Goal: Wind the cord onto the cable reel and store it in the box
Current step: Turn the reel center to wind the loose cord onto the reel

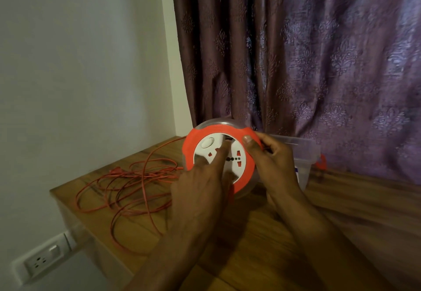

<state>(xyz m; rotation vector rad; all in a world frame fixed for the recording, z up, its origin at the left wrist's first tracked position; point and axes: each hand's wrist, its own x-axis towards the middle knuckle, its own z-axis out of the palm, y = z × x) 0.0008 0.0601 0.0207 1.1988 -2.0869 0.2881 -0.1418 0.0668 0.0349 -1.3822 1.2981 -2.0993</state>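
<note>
The cable reel point(218, 158) is held up over the wooden table point(262, 240): the right hand point(273, 163) clamps its orange rim, and the left hand point(202, 183) presses fingers on the white socket face. It looks like light, rigid and smooth plastic, so the rim is the safest grip. The thin orange cord point(127, 190) lies loose and tangled on the table to the left, soft and easy to snag; the clear box point(303, 154) waits behind the right hand.

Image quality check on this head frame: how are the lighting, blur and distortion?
Head view: dim, warm light with no harsh glare; the left hand and right hand are slightly motion-blurred on the cable reel; the red cord stays readable on the wooden table; wide-angle bending shows at the curtain edge; the clear box is soft.
</note>
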